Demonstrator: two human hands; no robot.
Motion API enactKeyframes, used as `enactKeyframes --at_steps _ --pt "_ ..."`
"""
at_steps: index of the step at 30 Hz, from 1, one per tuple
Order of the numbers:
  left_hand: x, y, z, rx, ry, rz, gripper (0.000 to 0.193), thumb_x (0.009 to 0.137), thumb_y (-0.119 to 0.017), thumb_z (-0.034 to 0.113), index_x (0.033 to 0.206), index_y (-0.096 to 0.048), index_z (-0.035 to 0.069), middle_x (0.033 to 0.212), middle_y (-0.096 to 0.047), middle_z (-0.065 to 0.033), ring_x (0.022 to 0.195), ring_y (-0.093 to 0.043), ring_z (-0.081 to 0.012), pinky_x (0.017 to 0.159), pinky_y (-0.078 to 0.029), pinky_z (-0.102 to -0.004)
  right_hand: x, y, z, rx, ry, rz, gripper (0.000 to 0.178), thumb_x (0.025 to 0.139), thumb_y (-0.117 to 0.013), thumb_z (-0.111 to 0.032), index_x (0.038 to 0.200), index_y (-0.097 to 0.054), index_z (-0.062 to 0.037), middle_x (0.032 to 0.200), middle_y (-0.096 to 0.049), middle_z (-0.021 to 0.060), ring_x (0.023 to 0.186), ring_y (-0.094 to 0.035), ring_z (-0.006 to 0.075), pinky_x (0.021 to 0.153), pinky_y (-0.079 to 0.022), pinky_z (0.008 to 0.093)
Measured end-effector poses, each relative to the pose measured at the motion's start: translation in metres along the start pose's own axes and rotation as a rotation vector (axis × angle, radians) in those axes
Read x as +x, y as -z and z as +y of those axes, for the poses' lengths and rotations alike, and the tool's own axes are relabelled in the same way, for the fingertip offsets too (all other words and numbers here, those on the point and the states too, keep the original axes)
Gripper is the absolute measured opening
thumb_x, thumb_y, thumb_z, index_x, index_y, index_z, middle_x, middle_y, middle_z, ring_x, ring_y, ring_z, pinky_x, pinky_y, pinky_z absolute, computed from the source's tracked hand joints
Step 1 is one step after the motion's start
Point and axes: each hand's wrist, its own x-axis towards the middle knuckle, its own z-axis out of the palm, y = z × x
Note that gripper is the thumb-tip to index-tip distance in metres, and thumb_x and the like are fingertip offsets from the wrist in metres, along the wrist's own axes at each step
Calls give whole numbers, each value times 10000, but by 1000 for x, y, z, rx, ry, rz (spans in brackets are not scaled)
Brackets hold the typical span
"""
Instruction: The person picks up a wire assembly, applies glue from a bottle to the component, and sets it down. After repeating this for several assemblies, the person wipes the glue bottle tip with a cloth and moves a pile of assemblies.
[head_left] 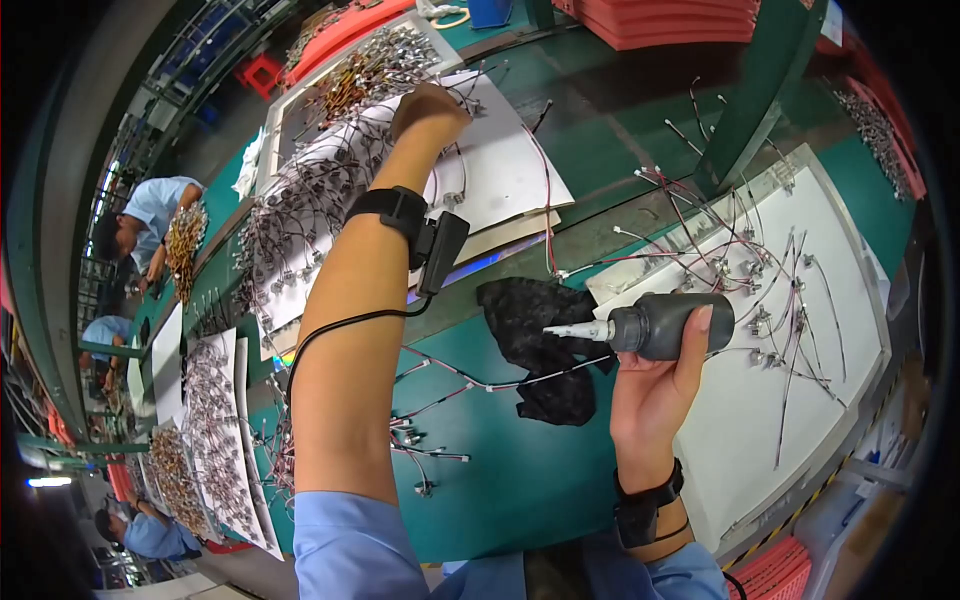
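Note:
My left hand [430, 108] reaches far forward over a white board [500, 170] covered with wired parts; its fingers are hidden from this angle. Close beside it lies a heap of small metal parts with dark wires [345, 150]. In my right hand [655, 400] is a dark grey squeeze bottle [675, 326], held on its side with the fingers wrapped round it. Its whitish tapered nozzle [580, 330] points left, above a crumpled black cloth [530, 320] on the green table. A thin wire harness [490, 387] runs across the table below the nozzle.
On the right, a white tray [850, 290] holds several wired parts. A green metal post [765, 95] rises behind it. Red trays [660, 22] are stacked at the back. To the left, more boards of parts [225, 430] line the bench, where co-workers [155, 220] sit.

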Motion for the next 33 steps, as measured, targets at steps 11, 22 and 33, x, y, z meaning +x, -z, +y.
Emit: enactKeyframes --at_steps 11,22,33 --pt "-40 31 54 -262 219 -99 326 682 -636 326 889 -663 75 936 -634 -128 863 -609 -267 764 -471 -338 1 -2 -8 1 -20 155 336 866 -516 -352 1012 -483 -52 883 -556 81 664 -491 114 647 -420 258" --pt "-168 50 104 -375 -164 -186 281 722 -633 312 807 -657 44 795 -629 -165 748 -606 -288 712 -468 -367 14 1 -21 124 151 232 269 863 -528 -321 959 -505 -71 901 -568 61 824 -546 156 697 -435 273" --pt "-215 10 133 -512 -21 -235 261 750 -628 252 823 -636 1 796 -607 -175 720 -581 -284 648 -444 -346 25 17 -27 278 127 82 248 849 -546 -325 871 -504 -81 773 -538 31 558 -388 106 511 -310 219"
